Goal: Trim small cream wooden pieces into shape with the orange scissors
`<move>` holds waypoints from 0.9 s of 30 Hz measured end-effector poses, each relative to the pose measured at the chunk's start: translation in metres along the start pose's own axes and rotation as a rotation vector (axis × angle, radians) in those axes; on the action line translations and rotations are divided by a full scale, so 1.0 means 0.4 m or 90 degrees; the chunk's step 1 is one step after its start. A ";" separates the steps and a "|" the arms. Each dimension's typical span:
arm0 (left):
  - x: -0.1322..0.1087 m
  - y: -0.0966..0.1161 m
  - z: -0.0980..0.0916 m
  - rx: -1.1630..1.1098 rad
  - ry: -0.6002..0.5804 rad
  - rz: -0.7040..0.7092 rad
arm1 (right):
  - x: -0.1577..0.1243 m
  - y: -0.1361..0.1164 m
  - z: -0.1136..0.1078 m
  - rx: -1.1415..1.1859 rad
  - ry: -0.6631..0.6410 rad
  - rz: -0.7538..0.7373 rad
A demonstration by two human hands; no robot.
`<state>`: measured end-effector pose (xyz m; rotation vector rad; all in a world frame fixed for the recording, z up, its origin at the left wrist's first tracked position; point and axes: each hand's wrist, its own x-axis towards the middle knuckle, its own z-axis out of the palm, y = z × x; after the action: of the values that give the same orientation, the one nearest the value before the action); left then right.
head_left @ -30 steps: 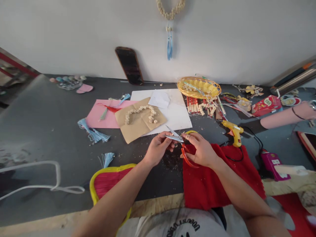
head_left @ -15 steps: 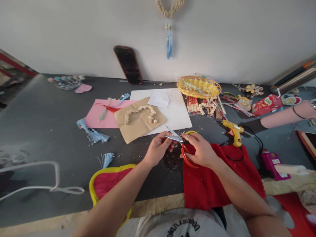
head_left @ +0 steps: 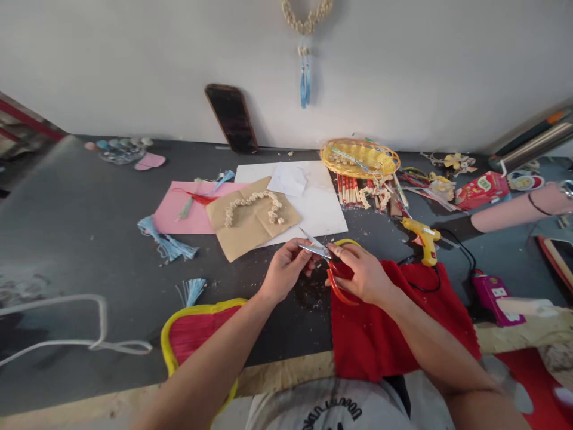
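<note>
Scissors (head_left: 317, 251): held over the dark table (head_left: 111, 257), near its front middle; red handles to the right, silver blades parted and pointing left.
Right hand (head_left: 362, 273): wrapped around the red handles, grasping the scissors, beside and partly above a red cloth (head_left: 403, 334).
Left hand (head_left: 285, 272): curled at the blades, thumb close to the lower one; too hidden to tell whether anything is pinched there.
Brown paper (head_left: 237, 242): lying beyond the left hand, overlapping a pink sheet (head_left: 174, 209) and a white sheet (head_left: 324, 209); bearing a curved, bumpy cream strand (head_left: 255, 197).
Loose tassels (head_left: 169, 243): pale blue, lying to the left, one by the pink sheet's corner, another just beyond a yellow-edged magenta pad (head_left: 197, 328).
Yellow basket (head_left: 380, 160): set near the wall (head_left: 147, 71), with red-and-white sticks (head_left: 348, 190) in front.
Glue gun (head_left: 426, 242): resting beyond the red cloth.
Phone (head_left: 230, 116): leaning upright against the wall.
Garland (head_left: 306, 25): hanging on the wall, blue tassels (head_left: 305, 83) below.
</note>
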<state>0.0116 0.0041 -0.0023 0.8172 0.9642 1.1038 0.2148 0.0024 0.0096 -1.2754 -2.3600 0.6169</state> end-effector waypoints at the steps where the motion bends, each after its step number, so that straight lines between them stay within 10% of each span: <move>1: 0.000 0.001 -0.001 0.005 0.001 0.001 | 0.000 -0.001 0.000 0.007 -0.001 0.002; 27: -0.005 0.019 -0.017 0.006 -0.046 -0.081 | -0.004 -0.006 0.002 -0.002 -0.001 -0.031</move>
<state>0.0024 0.0047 0.0024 0.7869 0.9486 0.9553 0.2137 -0.0003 0.0101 -1.2149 -2.3871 0.6003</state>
